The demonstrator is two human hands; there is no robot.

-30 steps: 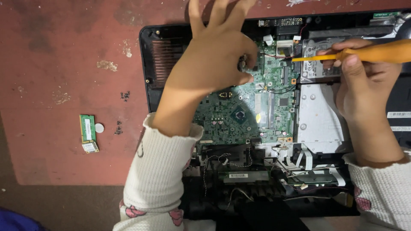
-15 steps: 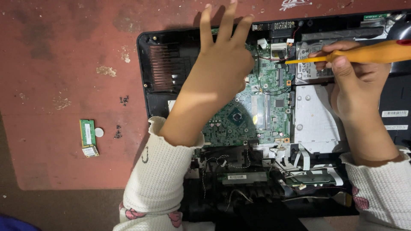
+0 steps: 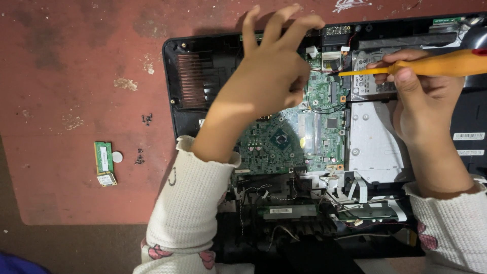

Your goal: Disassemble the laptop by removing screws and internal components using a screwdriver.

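Right hand (image 3: 423, 104) clamped around the yellow plastic handle of a screwdriver (image 3: 436, 64), thumb lying along the shaft; tool held nearly level, its thin metal tip over the upper edge of the green circuit board (image 3: 289, 137), beside a small white connector. Handle end cut off by the frame's right edge. Left hand (image 3: 269, 81) hovers above the board's upper left, fingers spread and curled, fingertips apart and holding nothing; whether the palm touches the board cannot be told. Both wrists in white knit cuffs with pink flower print. Board sits inside an opened black laptop shell (image 3: 203, 45) on the worn red desk (image 3: 71, 61); copper-coloured heat fins (image 3: 192, 81) at the shell's left, silver metal drive bay (image 3: 370, 137) under the right hand. Left hand hides the board's upper middle. Well apart on the desk: small green memory stick (image 3: 104, 158), round silver coin cell (image 3: 117, 157) just beside it, tiny dark screws (image 3: 146, 119).
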